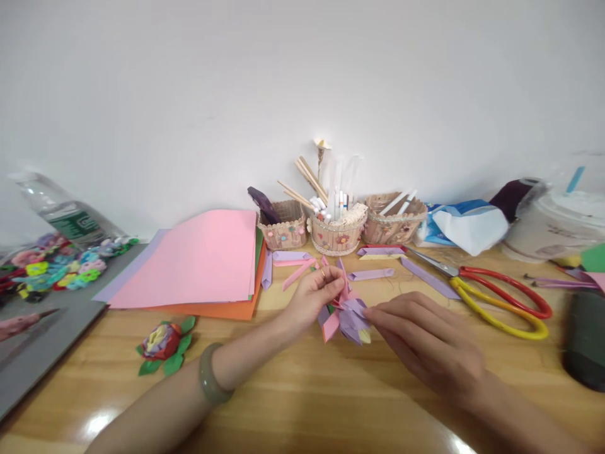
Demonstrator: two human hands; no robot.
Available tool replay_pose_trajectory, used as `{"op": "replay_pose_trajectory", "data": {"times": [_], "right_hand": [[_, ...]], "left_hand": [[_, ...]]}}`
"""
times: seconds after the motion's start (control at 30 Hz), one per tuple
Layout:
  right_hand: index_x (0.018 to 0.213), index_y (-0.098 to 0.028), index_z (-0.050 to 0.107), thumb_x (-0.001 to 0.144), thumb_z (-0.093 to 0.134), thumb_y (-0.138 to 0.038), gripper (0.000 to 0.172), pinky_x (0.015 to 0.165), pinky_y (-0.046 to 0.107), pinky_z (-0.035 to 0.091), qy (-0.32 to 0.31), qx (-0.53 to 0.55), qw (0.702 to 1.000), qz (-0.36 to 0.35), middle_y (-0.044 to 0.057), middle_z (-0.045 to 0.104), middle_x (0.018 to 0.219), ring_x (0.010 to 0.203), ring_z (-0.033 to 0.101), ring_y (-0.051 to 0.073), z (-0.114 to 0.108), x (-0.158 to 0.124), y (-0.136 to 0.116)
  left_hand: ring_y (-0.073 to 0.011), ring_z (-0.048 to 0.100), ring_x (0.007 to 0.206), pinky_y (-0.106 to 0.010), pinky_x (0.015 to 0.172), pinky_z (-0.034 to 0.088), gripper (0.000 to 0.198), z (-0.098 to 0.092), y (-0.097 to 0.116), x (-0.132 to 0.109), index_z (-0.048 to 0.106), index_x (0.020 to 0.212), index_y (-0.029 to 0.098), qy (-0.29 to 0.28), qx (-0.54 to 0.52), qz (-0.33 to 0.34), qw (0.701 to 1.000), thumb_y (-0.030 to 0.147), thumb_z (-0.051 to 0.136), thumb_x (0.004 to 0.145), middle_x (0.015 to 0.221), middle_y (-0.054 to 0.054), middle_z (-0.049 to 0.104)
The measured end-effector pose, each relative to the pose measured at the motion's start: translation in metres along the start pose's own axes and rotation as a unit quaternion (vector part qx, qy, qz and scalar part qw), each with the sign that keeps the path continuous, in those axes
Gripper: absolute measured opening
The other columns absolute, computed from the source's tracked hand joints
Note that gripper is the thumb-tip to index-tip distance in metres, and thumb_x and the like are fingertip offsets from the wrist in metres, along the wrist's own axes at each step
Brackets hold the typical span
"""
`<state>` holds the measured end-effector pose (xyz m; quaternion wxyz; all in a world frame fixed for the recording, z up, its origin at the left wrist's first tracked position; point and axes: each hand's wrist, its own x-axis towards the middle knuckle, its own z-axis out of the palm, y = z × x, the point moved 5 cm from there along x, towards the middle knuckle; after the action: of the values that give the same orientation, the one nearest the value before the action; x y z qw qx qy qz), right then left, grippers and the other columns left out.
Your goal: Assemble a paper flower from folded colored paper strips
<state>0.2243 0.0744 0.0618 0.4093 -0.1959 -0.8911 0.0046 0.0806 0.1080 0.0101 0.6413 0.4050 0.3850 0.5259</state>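
A folded paper flower [352, 316] in purple and pink, with a bit of green and pale yellow, is held above the middle of the wooden table. My left hand [317, 291] pinches its pink strips between thumb and fingers. At its right side, the fingertips of my right hand [428, 337] are pressed together on a purple petal. Folded purple paper strips [371, 274] and pink strips [297, 275] lie just behind my hands. A finished-looking paper flower [163, 343] with red, purple and yellow layers and green leaves rests to the left.
Sheets of coloured paper [198, 265] are stacked at left. Three decorated baskets [336, 238] stand by the wall, holding sticks and pens. Large scissors [491, 290] with red and yellow handles lie at right, near a tissue pack [466, 224] and a plastic cup [553, 221]. A bottle [70, 214] leans far left.
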Motion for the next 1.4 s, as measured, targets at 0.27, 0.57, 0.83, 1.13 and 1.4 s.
{"op": "replay_pose_trajectory", "data": {"times": [0.27,0.57,0.83,1.13,1.4], "right_hand": [[0.12,-0.018,0.051,0.083,0.046,-0.005,0.039,0.064,0.032,0.052,-0.066,-0.03,0.996,-0.046,0.009,0.068,0.088,0.079,0.062,0.02,-0.002,-0.004,-0.007],[0.087,-0.024,0.056,0.083,0.051,-0.019,0.008,0.058,0.029,0.05,0.094,0.09,0.962,0.239,0.004,0.062,0.078,0.07,0.06,0.017,-0.008,0.0,0.023],[0.081,-0.019,0.062,0.08,0.056,-0.041,0.023,0.061,0.027,0.051,-0.063,0.388,0.823,0.411,0.002,0.065,0.075,0.067,0.062,0.015,0.03,-0.006,0.037],[0.068,-0.018,0.06,0.075,0.06,-0.04,0.023,0.055,0.026,0.045,-0.015,0.284,0.855,0.434,0.001,0.061,0.063,0.059,0.057,0.014,0.019,-0.009,0.045],[0.068,-0.019,0.061,0.079,0.056,-0.032,0.018,0.05,0.024,0.043,-0.019,0.188,0.899,0.394,0.0,0.063,0.061,0.055,0.055,0.013,0.017,-0.01,0.044]], "left_hand": [[-0.0078,0.045,0.057,-0.02,0.058,0.036,0.031,0.004,0.002,-0.005,0.051,0.067,0.015,0.028,-0.075,0.018,0.997,0.039,0.072,0.065,0.061,0.003,0.051],[-0.0099,0.052,0.068,-0.023,0.066,0.043,0.021,0.006,0.002,-0.004,0.052,0.07,0.016,-0.029,-0.198,-0.01,0.98,0.028,0.07,0.071,0.075,0.001,0.052],[-0.0099,0.053,0.063,-0.021,0.061,0.043,0.02,0.009,-0.004,-0.005,0.06,0.07,0.014,-0.058,-0.157,-0.065,0.984,0.028,0.073,0.066,0.068,-0.001,0.056],[-0.0112,0.055,0.06,-0.02,0.052,0.04,0.03,0.0,-0.004,-0.006,0.071,0.08,0.013,-0.007,-0.046,-0.052,0.998,0.039,0.071,0.064,0.073,-0.006,0.066],[-0.0107,0.057,0.064,-0.022,0.06,0.044,0.023,0.004,-0.002,-0.012,0.069,0.079,0.015,0.025,0.083,0.005,0.996,0.023,0.075,0.058,0.073,-0.002,0.066]]}}
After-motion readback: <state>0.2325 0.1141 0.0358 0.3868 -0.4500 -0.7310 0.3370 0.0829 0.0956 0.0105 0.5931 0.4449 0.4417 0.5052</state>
